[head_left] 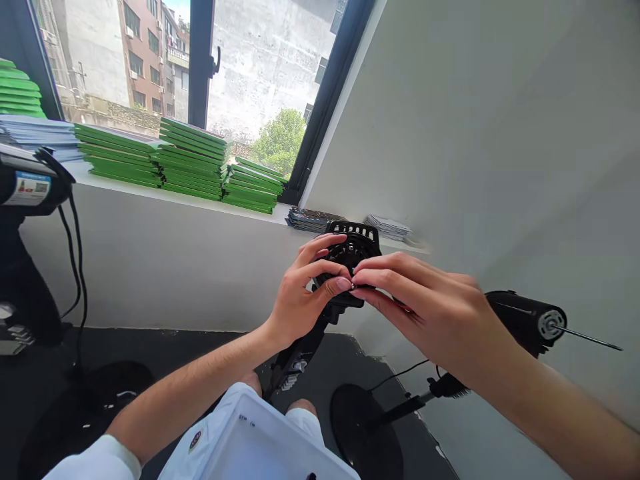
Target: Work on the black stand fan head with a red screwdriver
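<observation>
- Head view: shows a pale wall [525, 147] filling the upper right of the frame.
- At the upper left, looks out on buildings [143, 47] through a dark-framed window [199, 80].
- At the lower right, shows a second black machine [520, 315] on a stand, with a thin rod [590, 338] sticking out toward the right edge.
- Below the window, shows green stacks [193, 163] side by side.
- At bottom centre, shows a white tray [280, 440].
- Right of centre, shows the right hand [433, 307], with thumb and fingertips pinched together on a small piece [353, 287].
- In the centre, shows the left hand [303, 297], with thumb and forefinger pinching at the same piece and other fingers raised.
- Just behind both sets of fingertips, shows a black machine [353, 243], upright and partly covered.
- Between the fingertips, mostly hides that piece; cannot tell its shape.
</observation>
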